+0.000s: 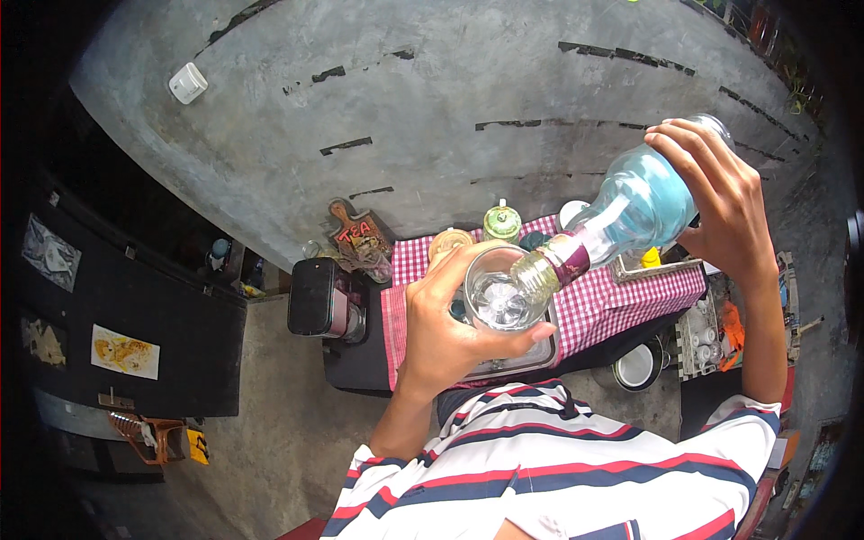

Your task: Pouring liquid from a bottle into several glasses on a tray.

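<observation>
The left hand [441, 319] holds a clear glass [498, 303]. Over the glass's opening tilts a bluish bottle [630, 209], its base gripped by the right hand [724, 198]. Beyond the glass stands a green lidded jar [501, 222]; left of the glass, a black appliance [314, 297].

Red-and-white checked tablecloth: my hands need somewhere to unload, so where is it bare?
The tablecloth looks bare at right, between the shallow pale-rimmed tray and the front edge. The back is crowded around the round green lidded pot and round tan object.
</observation>
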Demonstrator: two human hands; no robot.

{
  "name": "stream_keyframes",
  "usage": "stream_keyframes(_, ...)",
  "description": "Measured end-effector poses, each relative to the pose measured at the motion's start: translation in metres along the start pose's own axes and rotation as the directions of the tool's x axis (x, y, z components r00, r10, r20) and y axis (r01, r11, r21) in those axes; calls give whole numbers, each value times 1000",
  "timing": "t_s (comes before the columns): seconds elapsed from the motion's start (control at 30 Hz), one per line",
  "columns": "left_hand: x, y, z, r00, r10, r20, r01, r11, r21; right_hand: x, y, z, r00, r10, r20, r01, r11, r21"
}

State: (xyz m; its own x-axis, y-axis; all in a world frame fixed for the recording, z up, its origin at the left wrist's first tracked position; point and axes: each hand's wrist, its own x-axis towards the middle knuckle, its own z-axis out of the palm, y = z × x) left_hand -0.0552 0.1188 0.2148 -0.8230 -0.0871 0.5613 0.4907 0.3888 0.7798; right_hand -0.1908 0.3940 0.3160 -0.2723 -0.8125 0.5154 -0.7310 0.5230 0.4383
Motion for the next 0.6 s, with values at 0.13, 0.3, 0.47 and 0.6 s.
stream_keyframes(0.13, -2, 3, -1, 997, -76, -1, 76, 997, -6, 1, -1, 1, 1000, 1, -7, -1, 1000, 19)
stream_keyframes(0.3, -3, 2, -2, 999, -50, -7, 50, 999, -2, 4, -2, -1, 1000, -4, 14, 3, 1000, 8)
stream_keyframes(0.47, -5, 3, -1, 998, -61, -15, 61, 998, 3, 6, -4, -1, 1000, -9, -8, 9, 1000, 14)
stream_keyframes(0.6, -5, 6, 2, 994, -94, -51, 90, 993, -74, 6, -6, -2, 1000, -10, -17, 10, 1000, 0)
